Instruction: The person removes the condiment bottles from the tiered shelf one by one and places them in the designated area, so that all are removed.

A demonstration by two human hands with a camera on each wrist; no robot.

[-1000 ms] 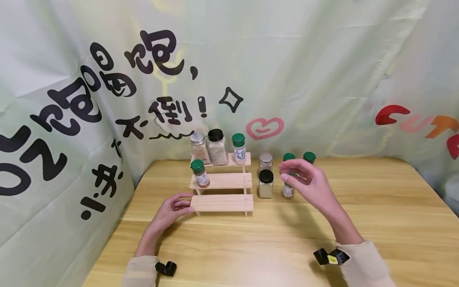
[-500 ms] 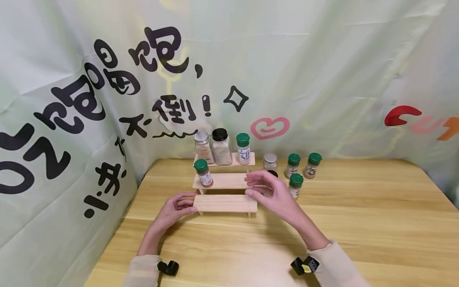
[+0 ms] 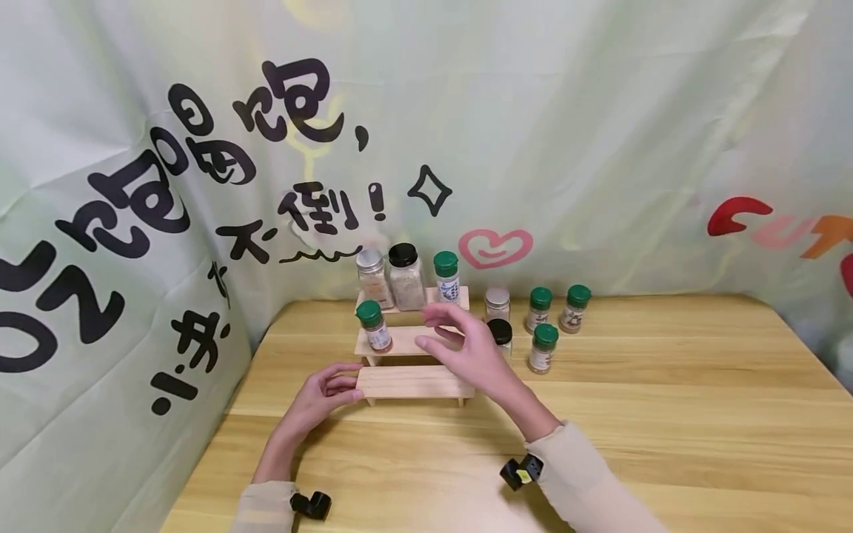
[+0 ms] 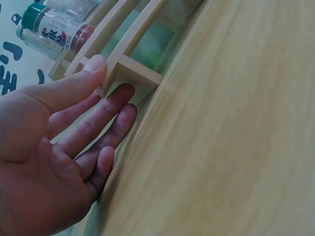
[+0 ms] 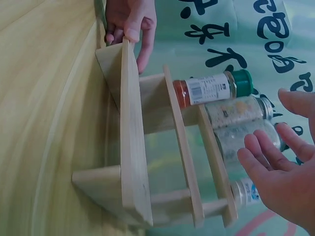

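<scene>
A three-tier wooden spice rack point(image 3: 413, 382) stands on the table. My left hand point(image 3: 320, 396) grips the left end of its lowest shelf; in the left wrist view the thumb point(image 4: 93, 64) lies at the shelf's end with the fingers beneath. Over the right part of the middle shelf hovers my right hand point(image 3: 466, 348), holding nothing, fingers loosely bent. A green-capped spice jar point(image 3: 374, 326) stands at the middle shelf's left end. On the top shelf are a silver-lidded jar point(image 3: 373, 281), a black-lidded jar point(image 3: 406, 277) and a green-capped shaker point(image 3: 447, 277).
Right of the rack, on the wooden table point(image 3: 666, 414), stand another silver-lidded jar point(image 3: 497, 303), a black-lidded jar point(image 3: 500, 333) partly behind my right hand, and green-capped jars point(image 3: 543, 348). A printed curtain point(image 3: 600, 148) hangs behind and at the left.
My right hand has moved left, from above the jars on the table to over the middle shelf. My left hand has stayed at the rack's end.
</scene>
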